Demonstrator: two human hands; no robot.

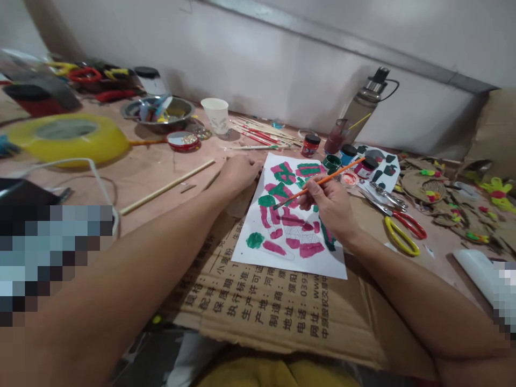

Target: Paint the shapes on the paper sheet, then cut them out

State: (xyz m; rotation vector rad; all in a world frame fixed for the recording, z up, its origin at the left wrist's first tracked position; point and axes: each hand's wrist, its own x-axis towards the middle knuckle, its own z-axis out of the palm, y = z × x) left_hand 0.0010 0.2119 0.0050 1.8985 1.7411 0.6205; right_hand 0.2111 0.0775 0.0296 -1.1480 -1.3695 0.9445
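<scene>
A white sheet of paper (245, 256) lies on flattened cardboard (355, 322), its drawn shapes painted green and magenta. My right hand (324, 201) is closed around an orange-handled paintbrush (338, 173), and the dark bristles are over the left-middle part of the painting. My left hand (241, 173) rests at the sheet's upper left edge, fingers loosely bent and apart from any tool; part of them is hidden. Just beyond the sheet stand an open jar of green paint (332, 163), a red paint jar (310, 145) and a blue paint jar (347, 155).
Scissors (397, 220) with red and yellow handles lie right of the paper, near twine crafts (423, 188). Behind are a tall bottle (363, 113), a paper cup (216, 115) and a metal bowl (169, 121). A wooden stick (169, 186) and yellow tape roll (113, 141) are left.
</scene>
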